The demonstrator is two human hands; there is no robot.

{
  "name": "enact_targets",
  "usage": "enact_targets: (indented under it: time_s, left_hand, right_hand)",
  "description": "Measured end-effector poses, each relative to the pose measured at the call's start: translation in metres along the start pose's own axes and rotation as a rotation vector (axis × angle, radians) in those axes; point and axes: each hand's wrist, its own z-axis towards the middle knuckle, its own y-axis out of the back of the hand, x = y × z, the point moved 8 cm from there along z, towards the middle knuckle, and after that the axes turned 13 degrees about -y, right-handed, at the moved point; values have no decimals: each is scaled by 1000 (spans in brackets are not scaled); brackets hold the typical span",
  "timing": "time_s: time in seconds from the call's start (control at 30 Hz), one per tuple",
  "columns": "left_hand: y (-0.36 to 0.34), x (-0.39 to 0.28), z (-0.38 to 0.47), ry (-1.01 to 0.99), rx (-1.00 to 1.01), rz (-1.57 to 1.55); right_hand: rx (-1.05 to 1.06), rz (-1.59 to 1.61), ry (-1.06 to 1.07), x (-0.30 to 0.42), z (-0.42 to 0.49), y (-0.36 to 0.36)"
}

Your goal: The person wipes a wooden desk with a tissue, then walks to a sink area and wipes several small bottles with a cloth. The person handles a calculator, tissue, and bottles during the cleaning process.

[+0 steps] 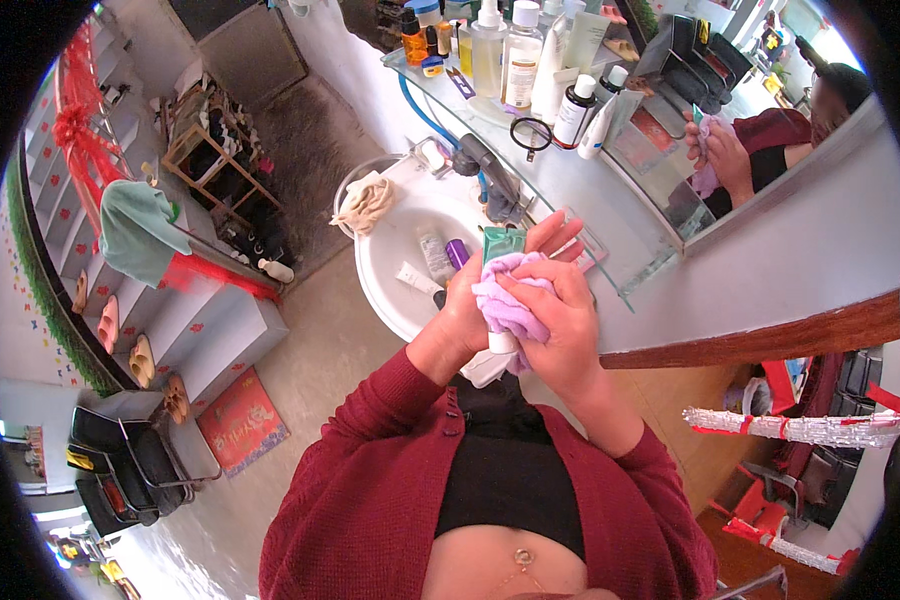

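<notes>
A green squeeze tube with a white cap [503,241] lies across my left hand [471,304], whose thumb side rests along it with the other fingers spread behind. My right hand [562,319] presses a bunched lilac cloth [514,296] onto the tube's middle. Just beyond my hands is the white washbasin [379,289]. Inside it lie a clear bottle [435,255], a purple-capped container [457,253] and a white tube [418,277]. A beige cloth [367,202] hangs over the basin's far left rim.
Above the basin runs a glass shelf [570,214] crowded with bottles and tubes. A faucet [504,204] stands under it. A mirror [750,217] leans at the right. Left are steps with slippers [141,360], a green towel [139,229] on the railing, and black chairs [150,465].
</notes>
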Motion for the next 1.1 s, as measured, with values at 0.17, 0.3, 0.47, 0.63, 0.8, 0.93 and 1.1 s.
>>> enact_targets:
  time_s: [0.17,0.3,0.47,0.63,0.8,0.93,1.1]
  left_hand:
    - [33,-3,-7,12,-189,74]
    - [48,-11,-8,-57,-311,208]
    - [36,-25,-9,-140,-230,365]
    - [54,-30,-27,-135,-241,434]
    - [150,-76,-49,-172,-583,555]
    - [208,-126,-74,-257,-674,1454]
    - [270,-107,-103,-129,-611,2025]
  right_hand:
    - [172,133,-104,-15,-15,-15]
    - [137,164,-135,-26,-26,-27]
    - [-6,784,-559,-74,-31,-29]
    - [-180,-8,-163,-61,-29,-3]
    - [38,-62,-187,-82,-54,-26]
    - [26,36,-363,-105,-73,-25]
    - [176,111,-463,-109,-86,-36]
